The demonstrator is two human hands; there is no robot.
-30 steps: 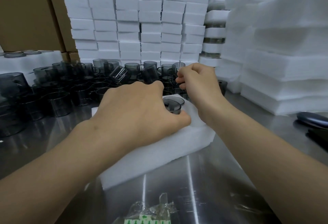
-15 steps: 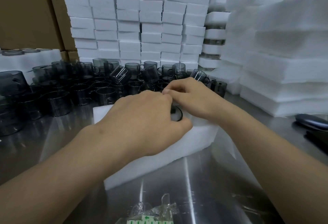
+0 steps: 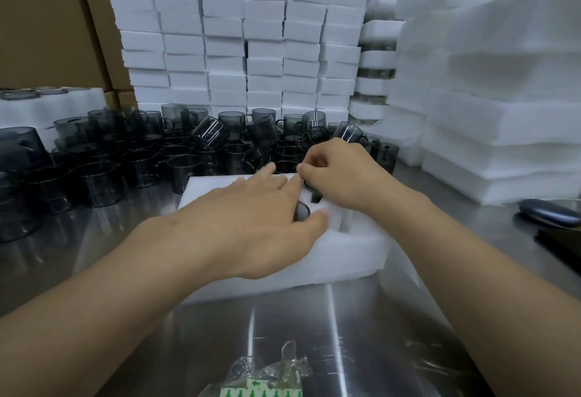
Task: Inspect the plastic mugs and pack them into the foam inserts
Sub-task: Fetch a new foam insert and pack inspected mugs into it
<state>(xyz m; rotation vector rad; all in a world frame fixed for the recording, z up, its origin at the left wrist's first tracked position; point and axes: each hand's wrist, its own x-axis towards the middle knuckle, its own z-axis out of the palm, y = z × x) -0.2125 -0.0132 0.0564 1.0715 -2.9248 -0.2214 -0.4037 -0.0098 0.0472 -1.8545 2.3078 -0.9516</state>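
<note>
The foam insert (image 3: pixel 345 255) lies on the steel table (image 3: pixel 283 333), directly in front of the person. One smoke-tinted plastic mug (image 3: pixel 302 211) sits in a cavity of the insert and shows only as a dark patch between the two hands.

**Hand state**
- The left hand (image 3: pixel 251 223) lies flat on top of the insert with its fingers extended and its thumb beside the mug. It holds nothing and steadies the block.
- The right hand (image 3: pixel 342 176) has its fingers curled together over the far edge of the cavity. It appears to pinch the mug's dark rim or handle, but the exact contact point is hidden.

**Handling properties (judged)**
- The mug is thin-walled, light and rigid. Its glossy surface is likely to be slippery and to mark easily.
- The foam is soft and compressible, and it can tear at the narrow handle slot.

**Recommended hold**
- Grip the mug by the rim or the handle, not by the smooth wall.
- Align the handle with the slot, then press straight down on the rim.
- Keep the flat hand on the foam so that the block does not slide on the steel.

The loose mugs (image 3: pixel 188 151) stand crowded just behind the insert, with some tipped over. Lift them out one at a time.
</note>
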